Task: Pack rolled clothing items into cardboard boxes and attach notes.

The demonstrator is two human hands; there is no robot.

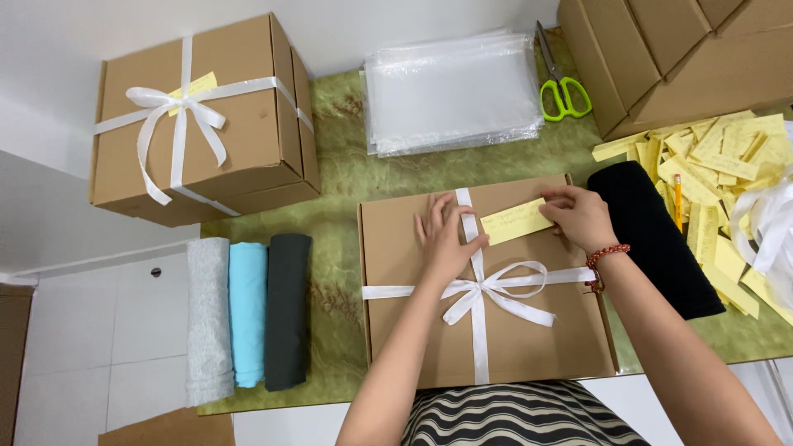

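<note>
A flat brown cardboard box lies in front of me, tied with a white ribbon in a bow. My left hand presses flat on the lid beside the ribbon's vertical band. My right hand pinches the right end of a yellow paper slip, whose left end lies against the ribbon.
A ribboned cardboard box stands at back left. Rolled grey, light blue and dark cloths lie at left. Clear plastic bags, green-handled scissors, stacked boxes, a black cloth, several yellow slips and loose ribbon lie behind and right.
</note>
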